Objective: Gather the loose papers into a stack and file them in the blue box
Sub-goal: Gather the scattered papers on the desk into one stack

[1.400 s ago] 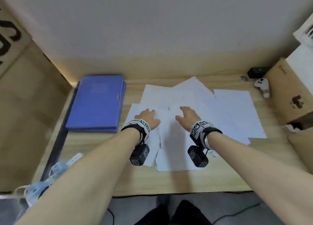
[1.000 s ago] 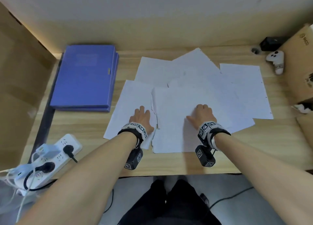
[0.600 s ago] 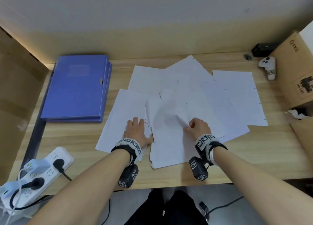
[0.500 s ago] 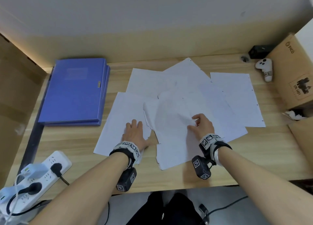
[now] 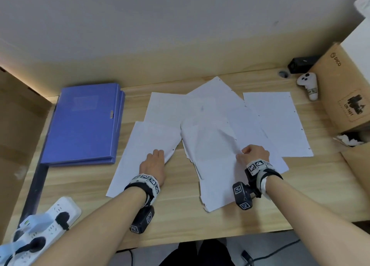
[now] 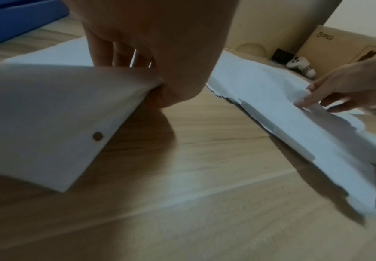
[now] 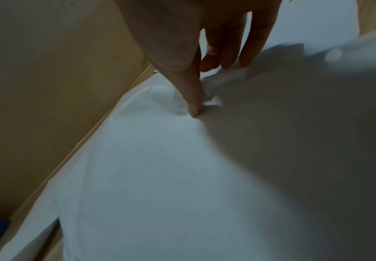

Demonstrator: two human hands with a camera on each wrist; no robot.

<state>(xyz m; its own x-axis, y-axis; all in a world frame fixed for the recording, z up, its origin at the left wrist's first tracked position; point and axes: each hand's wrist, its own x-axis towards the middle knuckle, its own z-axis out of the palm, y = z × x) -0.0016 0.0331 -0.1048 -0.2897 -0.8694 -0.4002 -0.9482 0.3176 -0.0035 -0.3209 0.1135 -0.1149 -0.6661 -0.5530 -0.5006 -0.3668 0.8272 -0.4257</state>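
Note:
Several white papers lie fanned over the wooden desk (image 5: 180,221). The closed blue box (image 5: 80,123) lies flat at the far left. My left hand (image 5: 160,155) pinches the raised right edge of the left sheet (image 5: 138,145); in the left wrist view the hand (image 6: 151,76) has fingers on top and thumb beneath that punched sheet (image 6: 37,114). My right hand (image 5: 243,153) pinches the right edge of the middle sheets (image 5: 210,155). The right wrist view shows that hand (image 7: 204,84), thumb pressing down and fingers curled under a crumpled paper edge (image 7: 216,100).
A white power strip (image 5: 40,221) with plugs hangs off the near left corner. A cardboard box (image 5: 340,93), a white controller (image 5: 308,85) and a small black device (image 5: 302,64) crowd the far right. Another cardboard panel (image 5: 18,125) stands at the left.
My left hand has picked up the right edge of the left sheet. My right hand has drawn the middle sheets rightward, opening a strip of bare desk between the two.

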